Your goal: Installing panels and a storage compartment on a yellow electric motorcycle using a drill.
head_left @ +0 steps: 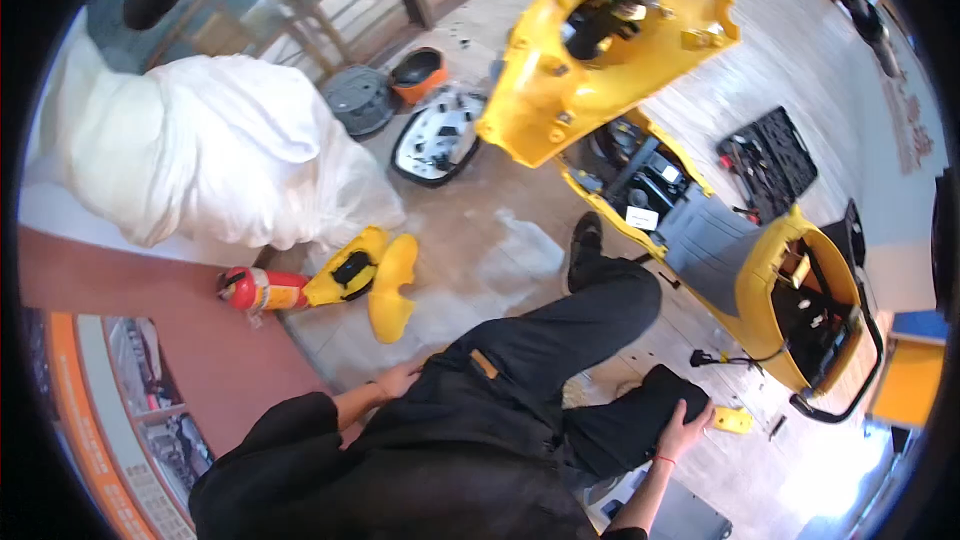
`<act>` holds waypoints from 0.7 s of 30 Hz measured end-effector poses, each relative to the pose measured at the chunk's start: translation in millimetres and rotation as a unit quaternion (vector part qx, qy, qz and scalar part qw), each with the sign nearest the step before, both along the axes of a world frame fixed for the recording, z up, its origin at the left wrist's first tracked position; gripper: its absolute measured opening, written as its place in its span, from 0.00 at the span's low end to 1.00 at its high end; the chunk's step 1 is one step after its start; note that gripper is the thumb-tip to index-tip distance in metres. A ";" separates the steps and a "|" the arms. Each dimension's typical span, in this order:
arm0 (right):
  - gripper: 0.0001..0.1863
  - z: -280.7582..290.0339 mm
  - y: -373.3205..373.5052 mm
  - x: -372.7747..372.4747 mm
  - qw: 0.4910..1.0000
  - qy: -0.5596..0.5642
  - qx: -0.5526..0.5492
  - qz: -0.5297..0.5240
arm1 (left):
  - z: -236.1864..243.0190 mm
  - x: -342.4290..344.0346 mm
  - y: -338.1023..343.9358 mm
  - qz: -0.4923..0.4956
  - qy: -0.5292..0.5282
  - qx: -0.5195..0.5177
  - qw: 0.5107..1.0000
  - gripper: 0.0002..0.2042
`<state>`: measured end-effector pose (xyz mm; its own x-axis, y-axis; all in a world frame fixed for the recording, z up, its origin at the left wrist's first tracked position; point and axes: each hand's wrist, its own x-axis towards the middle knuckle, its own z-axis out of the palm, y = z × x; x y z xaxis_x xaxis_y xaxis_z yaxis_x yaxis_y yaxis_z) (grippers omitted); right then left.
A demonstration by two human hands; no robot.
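My left hand (400,379) lies on the black cloth of my trousers near the hip. Its fingers are partly hidden and appear flat, with nothing seen in them. Over my bent right knee rests my right hand (685,430), thumb and fingers apart, holding nothing. A small yellow plastic piece (733,420) lies on the floor just beside it. In front of me stands a partly dismantled yellow scooter (700,220). Its front panel (560,70) is at the far end, the grey footboard (710,230) in the middle, and the open rear body (790,300) to the right.
Beyond the scooter lies an open black tool case (770,165). Two yellow panels (392,290) and a red fire extinguisher (262,289) are at left, below a white-wrapped bundle (220,150). A white-and-black part (437,135) and a grey round tub (358,100) sit farther off. Small parts dot the floor.
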<state>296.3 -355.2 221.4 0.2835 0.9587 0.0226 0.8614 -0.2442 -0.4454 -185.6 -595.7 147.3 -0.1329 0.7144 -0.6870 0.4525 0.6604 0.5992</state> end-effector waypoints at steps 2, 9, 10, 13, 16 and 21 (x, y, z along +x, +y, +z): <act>0.33 -0.3 5.8 -12.8 1.000 0.000 -0.017 0.017 | -14.2 -16.6 -21.7 -0.036 0.028 0.032 0.998 0.19; 0.35 -3.6 4.9 -25.5 0.999 0.017 0.032 -0.035 | -68.1 -38.0 -51.9 -0.023 -0.011 0.003 1.000 0.15; 0.35 -3.0 3.6 -21.7 0.998 0.018 0.044 -0.036 | -66.0 -37.5 -46.4 -0.008 -0.026 -0.013 1.000 0.13; 0.35 0.6 1.8 -21.7 0.998 0.017 0.046 -0.047 | -52.5 -36.5 -28.1 -0.007 0.000 0.036 0.999 0.12; 0.35 -1.2 4.2 -25.8 0.997 0.019 0.058 -0.037 | -38.8 -42.2 -20.9 -0.053 0.051 0.047 0.996 0.10; 0.35 -1.8 7.3 -22.1 0.998 0.015 0.045 -0.044 | -6.4 -31.4 35.3 0.169 -0.043 0.026 0.984 0.08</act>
